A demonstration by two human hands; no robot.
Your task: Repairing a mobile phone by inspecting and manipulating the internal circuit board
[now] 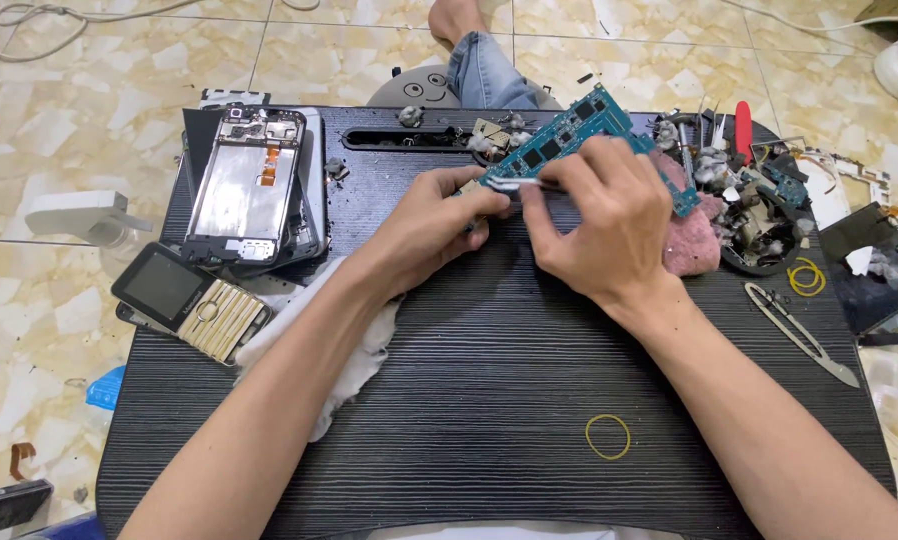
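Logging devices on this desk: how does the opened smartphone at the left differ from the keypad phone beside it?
The opened smartphone lies with its back off, metal frame and inner parts bare; the keypad phone is closed and whole. The smartphone is larger and lies nearly straight; the keypad phone is smaller, turned diagonally, with a gold keypad. Both rest untouched on the dark desk.

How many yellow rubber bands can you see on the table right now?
2. One rubber band lies near the front edge of the black table, beside the right forearm. The other rubber band lies at the right edge by the parts dish. More may be hidden in the clutter.
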